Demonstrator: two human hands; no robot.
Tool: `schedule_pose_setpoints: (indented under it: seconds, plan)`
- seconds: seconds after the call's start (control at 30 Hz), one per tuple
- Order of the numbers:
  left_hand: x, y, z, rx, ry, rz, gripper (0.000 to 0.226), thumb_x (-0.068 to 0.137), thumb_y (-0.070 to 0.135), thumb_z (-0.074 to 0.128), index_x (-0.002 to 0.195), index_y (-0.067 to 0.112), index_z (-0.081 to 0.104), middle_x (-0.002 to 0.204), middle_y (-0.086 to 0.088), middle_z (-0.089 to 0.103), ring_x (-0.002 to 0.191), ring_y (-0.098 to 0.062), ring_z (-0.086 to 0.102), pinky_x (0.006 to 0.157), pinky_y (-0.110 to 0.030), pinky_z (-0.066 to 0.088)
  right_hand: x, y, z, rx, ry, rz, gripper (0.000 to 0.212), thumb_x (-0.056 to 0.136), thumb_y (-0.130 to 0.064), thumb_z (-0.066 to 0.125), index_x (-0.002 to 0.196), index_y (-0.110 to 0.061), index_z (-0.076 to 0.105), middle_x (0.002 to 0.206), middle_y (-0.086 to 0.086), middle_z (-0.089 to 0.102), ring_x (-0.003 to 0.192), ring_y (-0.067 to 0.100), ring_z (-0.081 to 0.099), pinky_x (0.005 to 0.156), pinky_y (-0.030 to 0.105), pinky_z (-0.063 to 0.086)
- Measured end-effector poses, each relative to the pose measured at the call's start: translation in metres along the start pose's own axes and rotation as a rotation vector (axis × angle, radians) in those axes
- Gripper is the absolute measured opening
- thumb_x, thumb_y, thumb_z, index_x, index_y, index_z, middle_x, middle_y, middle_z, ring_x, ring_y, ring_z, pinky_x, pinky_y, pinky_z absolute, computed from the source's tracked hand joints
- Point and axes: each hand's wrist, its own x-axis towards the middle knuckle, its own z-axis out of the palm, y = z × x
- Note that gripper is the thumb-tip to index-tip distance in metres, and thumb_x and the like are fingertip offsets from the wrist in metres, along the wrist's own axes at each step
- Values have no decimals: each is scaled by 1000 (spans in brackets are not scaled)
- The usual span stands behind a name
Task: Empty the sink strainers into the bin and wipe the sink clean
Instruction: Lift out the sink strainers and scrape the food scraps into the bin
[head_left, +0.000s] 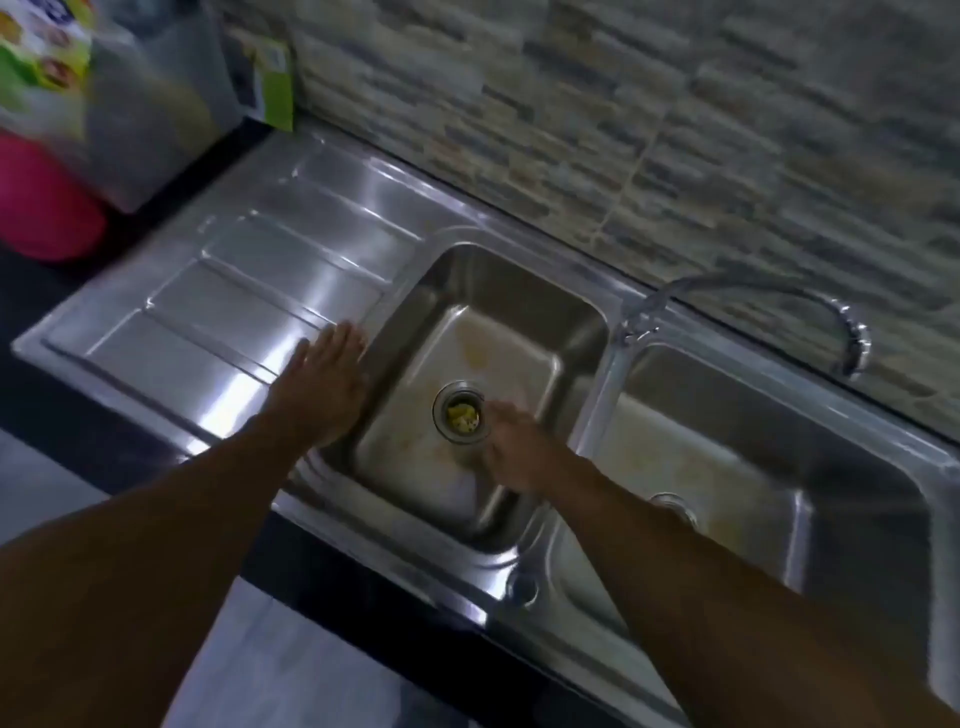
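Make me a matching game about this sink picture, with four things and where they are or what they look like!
Things
1. left hand
2. right hand
3. strainer
4. tub

Matches
A. holds yellow scraps
B. pink, far left
C. flat on the draining board
D. reaching into the left basin

Pairs: 1-C, 2-D, 3-A, 4-B

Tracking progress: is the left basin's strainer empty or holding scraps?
Not empty: yellowish scraps lie inside the strainer, with the right hand beside it.
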Motion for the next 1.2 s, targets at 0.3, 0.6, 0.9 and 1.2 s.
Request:
schedule_pose_setpoints:
  seconds: [0.3, 0.6, 0.9, 1.2]
  plan:
    - [-7, -7, 23, -24, 223, 37, 62, 106, 40, 16, 158, 6, 24, 167, -12, 16, 157, -24, 9, 127, -50, 13, 62, -2, 64, -139, -93, 41, 52, 99, -22, 52, 145, -3, 42, 154, 20, 35, 141, 38, 35, 115, 42, 31]
    - [-4, -6, 28, 7, 257, 27, 59, 107, 35, 19, 157, 5, 26, 167, -15, 18, 157, -25, 11, 127, -50, 14, 105, 1, 96, -391, 4, 33, 35, 98, -22, 46, 127, -9, 62, 130, 12, 62, 127, 32, 51, 120, 44, 17]
    - [-2, -10, 32, 20, 265, 30, 61, 107, 38, 18, 158, 6, 22, 168, -13, 15, 157, -24, 9, 127, -50, 14, 111, -1, 92, -397, 93, 78, 32, 98, -18, 45, 119, -16, 69, 118, 6, 69, 118, 28, 58, 124, 49, 11]
    - [-1, -11, 33, 37, 256, 22, 60, 106, 36, 21, 159, 6, 20, 168, -12, 13, 157, -23, 6, 127, -48, 12, 112, 3, 88, -255, 233, 104, 34, 92, -30, 52, 121, -19, 64, 124, 6, 64, 120, 27, 50, 109, 36, 24]
